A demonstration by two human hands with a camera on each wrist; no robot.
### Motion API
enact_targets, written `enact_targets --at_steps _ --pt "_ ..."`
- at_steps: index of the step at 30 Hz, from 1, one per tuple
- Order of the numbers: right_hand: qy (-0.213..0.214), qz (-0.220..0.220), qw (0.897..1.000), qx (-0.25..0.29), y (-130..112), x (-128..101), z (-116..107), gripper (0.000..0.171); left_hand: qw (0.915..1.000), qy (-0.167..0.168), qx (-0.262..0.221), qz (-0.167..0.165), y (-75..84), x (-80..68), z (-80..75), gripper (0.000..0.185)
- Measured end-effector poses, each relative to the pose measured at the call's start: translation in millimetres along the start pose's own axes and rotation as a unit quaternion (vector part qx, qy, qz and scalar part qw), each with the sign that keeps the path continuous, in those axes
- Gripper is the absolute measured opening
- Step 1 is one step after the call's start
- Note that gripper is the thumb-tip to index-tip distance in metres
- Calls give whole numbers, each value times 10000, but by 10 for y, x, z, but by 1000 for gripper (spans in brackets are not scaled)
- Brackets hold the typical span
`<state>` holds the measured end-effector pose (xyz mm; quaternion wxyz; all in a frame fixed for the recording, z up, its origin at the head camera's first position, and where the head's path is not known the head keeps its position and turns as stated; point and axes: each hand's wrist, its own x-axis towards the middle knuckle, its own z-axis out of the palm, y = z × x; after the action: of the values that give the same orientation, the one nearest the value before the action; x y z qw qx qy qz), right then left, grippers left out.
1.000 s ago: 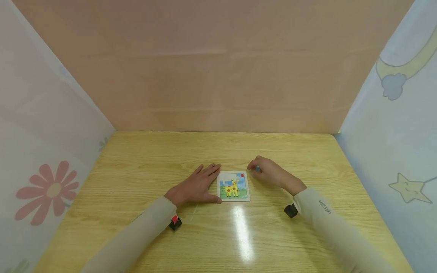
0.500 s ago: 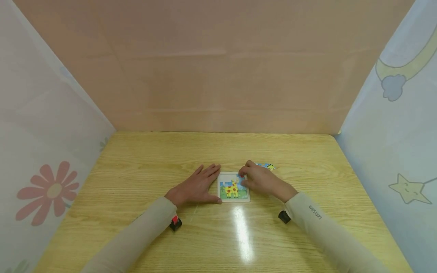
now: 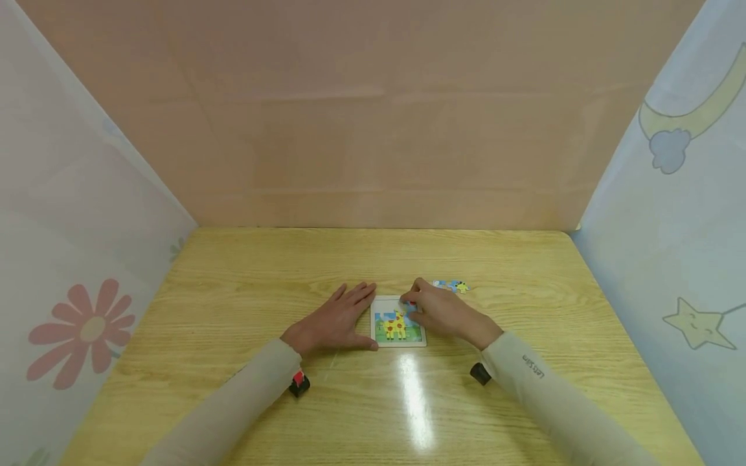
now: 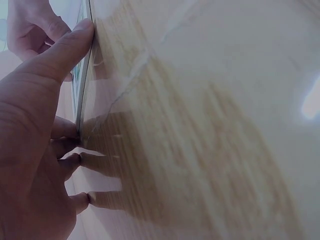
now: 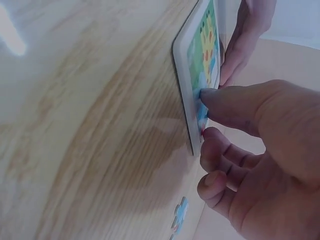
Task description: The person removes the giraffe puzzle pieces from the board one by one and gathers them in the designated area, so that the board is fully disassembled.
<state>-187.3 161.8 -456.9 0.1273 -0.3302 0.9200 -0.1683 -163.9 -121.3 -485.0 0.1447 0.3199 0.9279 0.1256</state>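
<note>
- Fingers [image 3: 362, 299] of your left hand [image 3: 329, 323], straight and spread wide, grasping nothing; the index fingertip touches the far left corner of the puzzle tray [image 3: 402, 345], and the thumb [image 4: 60, 52] lies at its near left corner.
- Fingers of your right hand [image 3: 451, 312], bent, with thumb and index finger set slightly apart at the tray's far right corner; both touch the picture beside the red dot [image 3: 412, 303]. Whether they pinch a piece or only press on it cannot be told.
- Remaining fingers of your right hand, curled loosely, as the right wrist view shows.
- The tray lies flat on the tabletop [image 3: 262, 272] between your hands. It holds a giraffe picture [image 3: 395, 327]; its pale base shows through a gap at the far left.
- Loose puzzle pieces [image 3: 462, 287], blue and yellow, lie on the tabletop just beyond your right hand.
</note>
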Motion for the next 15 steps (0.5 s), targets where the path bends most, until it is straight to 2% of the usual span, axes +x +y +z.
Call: enact_targets --at_steps 10,15 --pt "-287 181 9991 262 4 72 -59 31 10000 21 -15 52 -2 -8 3 116" --pt "-231 192 9990 345 -5 89 -81 28 10000 16 -88 32 2 -4 2 116"
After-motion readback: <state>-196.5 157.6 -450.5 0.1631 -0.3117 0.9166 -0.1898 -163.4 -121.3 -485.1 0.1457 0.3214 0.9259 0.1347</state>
